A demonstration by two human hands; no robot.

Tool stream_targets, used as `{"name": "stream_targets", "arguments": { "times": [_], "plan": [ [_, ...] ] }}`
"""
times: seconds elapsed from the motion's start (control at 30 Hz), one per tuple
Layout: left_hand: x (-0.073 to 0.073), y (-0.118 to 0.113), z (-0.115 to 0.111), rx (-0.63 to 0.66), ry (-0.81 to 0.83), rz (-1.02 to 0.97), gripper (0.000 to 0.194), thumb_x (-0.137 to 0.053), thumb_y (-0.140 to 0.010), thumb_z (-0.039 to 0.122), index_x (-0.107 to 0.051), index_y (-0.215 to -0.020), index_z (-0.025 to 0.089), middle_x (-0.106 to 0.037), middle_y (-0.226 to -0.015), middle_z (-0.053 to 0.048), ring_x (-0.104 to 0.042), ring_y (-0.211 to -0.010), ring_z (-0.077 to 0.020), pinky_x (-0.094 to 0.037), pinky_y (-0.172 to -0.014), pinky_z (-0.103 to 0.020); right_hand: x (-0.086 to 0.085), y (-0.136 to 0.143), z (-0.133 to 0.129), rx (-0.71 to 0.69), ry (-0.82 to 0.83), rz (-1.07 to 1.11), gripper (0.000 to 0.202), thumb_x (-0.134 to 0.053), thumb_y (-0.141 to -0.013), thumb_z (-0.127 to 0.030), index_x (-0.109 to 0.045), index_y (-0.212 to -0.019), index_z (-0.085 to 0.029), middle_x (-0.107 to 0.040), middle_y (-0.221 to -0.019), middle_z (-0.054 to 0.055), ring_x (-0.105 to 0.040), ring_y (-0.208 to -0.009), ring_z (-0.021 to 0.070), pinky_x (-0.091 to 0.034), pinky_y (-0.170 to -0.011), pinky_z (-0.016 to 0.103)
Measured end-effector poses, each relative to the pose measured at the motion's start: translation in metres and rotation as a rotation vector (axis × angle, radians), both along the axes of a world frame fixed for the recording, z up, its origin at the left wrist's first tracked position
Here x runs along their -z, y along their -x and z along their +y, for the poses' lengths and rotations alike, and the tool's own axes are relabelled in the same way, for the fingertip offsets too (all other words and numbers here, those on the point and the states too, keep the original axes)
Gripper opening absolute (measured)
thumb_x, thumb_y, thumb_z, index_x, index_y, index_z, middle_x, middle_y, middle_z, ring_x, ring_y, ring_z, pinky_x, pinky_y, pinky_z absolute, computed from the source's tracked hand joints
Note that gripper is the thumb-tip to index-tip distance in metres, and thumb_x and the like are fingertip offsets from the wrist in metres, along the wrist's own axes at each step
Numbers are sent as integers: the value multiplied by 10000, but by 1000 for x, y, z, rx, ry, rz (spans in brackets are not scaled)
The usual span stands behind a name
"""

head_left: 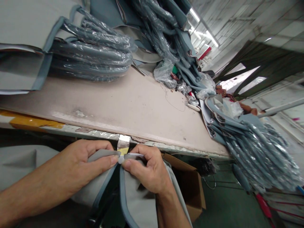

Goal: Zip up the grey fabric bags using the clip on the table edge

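Just below the table's front edge, my left hand (91, 164) and my right hand (148, 167) pinch a grey fabric piece (140, 199) with blue-grey edging. Thumbs and forefingers almost meet on either side of a small whitish spot at its upper middle. From there the two edged sides hang apart, leaving a dark gap between them. More of the grey cloth spreads under my left forearm. A silvery and yellow strip of tape (123, 142) on the table edge shows right behind my fingertips.
A worn beige table (133, 101) lies ahead. Plastic-wrapped blue-grey bundles (92, 57) are piled at its left and back, with another wrapped stack (258, 148) overhanging the right end. Crumpled clear plastic (165, 72) lies near the back. An open cardboard box (190, 186) stands below, right of my hands.
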State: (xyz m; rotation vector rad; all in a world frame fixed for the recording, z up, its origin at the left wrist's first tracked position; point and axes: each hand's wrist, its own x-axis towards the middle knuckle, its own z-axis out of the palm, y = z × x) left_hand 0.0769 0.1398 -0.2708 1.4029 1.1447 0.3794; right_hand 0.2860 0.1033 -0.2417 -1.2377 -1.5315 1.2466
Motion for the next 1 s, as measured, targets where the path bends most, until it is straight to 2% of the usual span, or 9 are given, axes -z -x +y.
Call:
{"name": "stream_targets", "arguments": {
  "times": [0.1, 0.2, 0.27, 0.4, 0.57, 0.73, 0.9, 1.0],
  "plan": [
    [3, 0, -4, -44, -57, -51, 510, -604, -741, 732, -663, -638, 236, -570, -612, 35, -509, -607, -165, -420, -584, -241, 1, 2, -1, 23, -30, -2, 200, -754, -802, -261, -619, -672, -189, -500, -572, -72, -399, -523, 83, -371, -534, 214],
    [-1, -3, -1, -57, -75, -100, 470, -631, -773, 697, -686, -714, 233, -658, -682, 30, -596, -682, -187, -488, -679, -250, 2, 3, 1, 64, -66, -19, 199, -745, -804, -283, -617, -681, -194, -508, -570, -66, -415, -526, 92, -373, -531, 223],
    [-5, -5, 2, -43, -53, -105, 481, -627, -743, 703, -715, -757, 231, -703, -740, 12, -635, -738, -215, -510, -711, -270, 2, 2, 3, 61, -65, -32, 207, -738, -808, -300, -611, -681, -198, -515, -574, -62, -430, -535, 99, -394, -553, 232],
    [-10, -6, 6, -22, 14, -38, 546, -578, -670, 754, -697, -688, 222, -623, -670, -1, -560, -661, -203, -473, -636, -286, 2, 0, 4, 29, -15, -39, 209, -734, -812, -305, -614, -676, -202, -522, -576, -58, -445, -541, 105, -417, -579, 240],
    [-1, -1, 6, 35, 69, -25, 622, -579, -684, 812, -706, -745, 207, -624, -738, -14, -549, -714, -208, -471, -669, -291, 2, 1, 5, 34, 8, -35, 198, -748, -802, -294, -634, -676, -193, -499, -568, -67, -400, -522, 92, -397, -559, 231],
    [6, 1, 5, 18, 35, -142, 535, -601, -782, 744, -679, -724, 217, -584, -696, 9, -513, -661, -172, -449, -628, -257, 1, 1, 6, 35, -1, -38, 187, -735, -802, -270, -631, -669, -192, -507, -571, -66, -410, -532, 91, -413, -576, 228],
    [5, 2, 9, 88, 130, -63, 589, -628, -671, 797, -682, -732, 214, -580, -715, -15, -502, -696, -206, -420, -647, -299, 4, -4, 5, 5, -3, -119, 177, -749, -786, -292, -657, -678, -185, -554, -584, -48, -454, -545, 98, -382, -536, 221],
    [8, 5, 8, 107, 154, -66, 627, -631, -672, 828, -697, -769, 213, -592, -745, -24, -499, -710, -213, -406, -651, -306, 7, -6, 4, -18, -17, -118, 151, -747, -775, -268, -668, -679, -184, -577, -594, -44, -476, -557, 99, -389, -541, 218]
  ]
}}
